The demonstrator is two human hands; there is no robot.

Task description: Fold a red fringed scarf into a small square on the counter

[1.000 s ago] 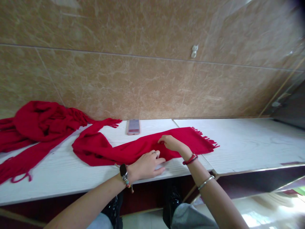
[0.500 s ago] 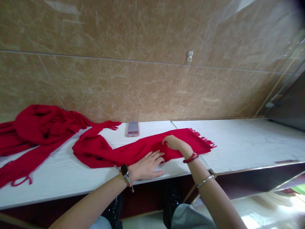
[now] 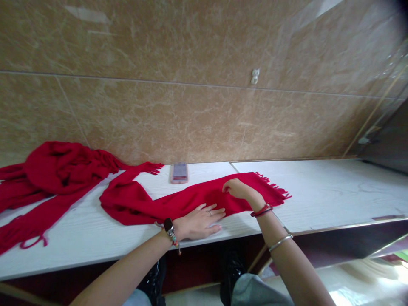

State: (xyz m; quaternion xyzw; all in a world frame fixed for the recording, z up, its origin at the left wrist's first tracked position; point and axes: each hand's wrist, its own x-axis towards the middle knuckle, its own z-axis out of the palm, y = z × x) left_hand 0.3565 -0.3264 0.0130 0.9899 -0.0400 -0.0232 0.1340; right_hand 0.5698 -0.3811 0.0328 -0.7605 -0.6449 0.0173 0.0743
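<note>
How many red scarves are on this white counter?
2 that I can make out: a spread scarf, with the left hand on its near edge and the right hand curled over it, and a bunched scarf at far left. Its folds may hide another.

No legible text, label or number (phone screen (image 3: 179, 173) pixelated, watch face (image 3: 168, 224) dark).

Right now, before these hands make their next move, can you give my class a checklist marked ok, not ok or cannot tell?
1. Left hand spread at the near edge of the front red scarf: ok.
2. Right hand gripping cloth: cannot tell; its fingers curl over the scarf.
3. Right-end fringe spread out: ok.
4. Scarf's left part smooth: not ok, folded and rumpled.
5. Phone clear of the scarf: ok.
</note>
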